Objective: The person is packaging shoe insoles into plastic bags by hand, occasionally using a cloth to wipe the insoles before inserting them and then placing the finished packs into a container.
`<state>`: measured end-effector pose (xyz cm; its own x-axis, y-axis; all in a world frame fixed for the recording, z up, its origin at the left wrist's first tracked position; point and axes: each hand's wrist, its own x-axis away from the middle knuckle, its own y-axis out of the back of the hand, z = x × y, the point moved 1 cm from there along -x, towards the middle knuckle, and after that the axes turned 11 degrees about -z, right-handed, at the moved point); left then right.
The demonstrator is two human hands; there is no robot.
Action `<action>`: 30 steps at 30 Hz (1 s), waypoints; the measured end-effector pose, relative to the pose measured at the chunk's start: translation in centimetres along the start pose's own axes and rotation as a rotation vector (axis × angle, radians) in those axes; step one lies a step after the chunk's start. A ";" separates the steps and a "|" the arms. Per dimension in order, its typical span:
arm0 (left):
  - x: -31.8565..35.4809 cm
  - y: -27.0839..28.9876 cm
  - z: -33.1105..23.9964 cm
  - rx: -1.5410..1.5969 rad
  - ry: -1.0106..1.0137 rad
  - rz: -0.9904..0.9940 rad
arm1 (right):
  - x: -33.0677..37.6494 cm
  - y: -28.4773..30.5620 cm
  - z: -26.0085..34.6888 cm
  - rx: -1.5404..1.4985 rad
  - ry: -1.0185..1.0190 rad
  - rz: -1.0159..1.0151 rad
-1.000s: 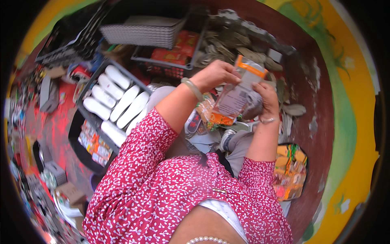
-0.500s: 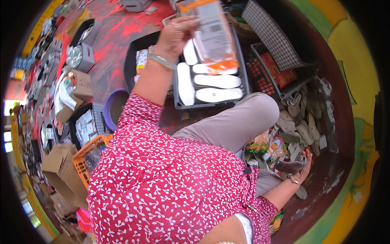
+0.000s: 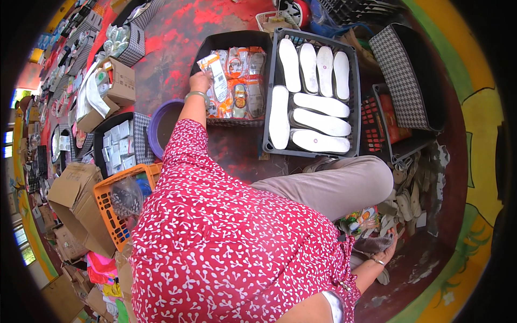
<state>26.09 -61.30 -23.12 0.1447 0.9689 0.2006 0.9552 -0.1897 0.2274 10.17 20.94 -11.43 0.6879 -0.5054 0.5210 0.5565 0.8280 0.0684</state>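
Observation:
My left hand (image 3: 201, 82) is closed on a flat orange-and-clear packet (image 3: 216, 79) printed with a barcode. It holds the packet at the left side of a black fabric bin (image 3: 237, 39), over similar packets of insoles (image 3: 254, 98). Low at the right, my right hand (image 3: 386, 248) is closed around a dark grey, soft-looking flat piece (image 3: 371, 245), whose kind I cannot make out. Right of the bin, a grey plastic crate (image 3: 267, 141) holds several white insoles (image 3: 321, 122) laid side by side.
A purple tub (image 3: 155, 127) and an orange crate (image 3: 110, 212) stand at the left, near cardboard boxes (image 3: 81, 204). A houndstooth-patterned bin (image 3: 397, 81) leans at the right above a dark crate (image 3: 383, 142). Loose insoles (image 3: 406, 202) are heaped along the wall beyond my bent leg.
My left hand has carried the packet from above the white insoles leftward and down to the black bin. My right hand still holds the grey piece. The view has shifted.

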 end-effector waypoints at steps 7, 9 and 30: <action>-4.5 -3.6 4.8 -0.748 0.021 0.248 | -0.8 5.2 -2.0 -0.051 -0.016 -0.016; -7.6 -3.2 9.0 -0.875 -0.033 0.218 | -2.1 5.4 -1.9 -0.025 -0.035 0.017; -1.7 -2.2 11.9 -1.140 -0.239 0.255 | -0.6 5.9 -0.8 -0.083 -0.053 -0.009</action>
<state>26.79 -60.68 -35.35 0.4570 0.8649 0.2075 0.1298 -0.2957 0.9464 13.39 25.89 -11.99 0.6582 -0.4969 0.5655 0.6006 0.7996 0.0036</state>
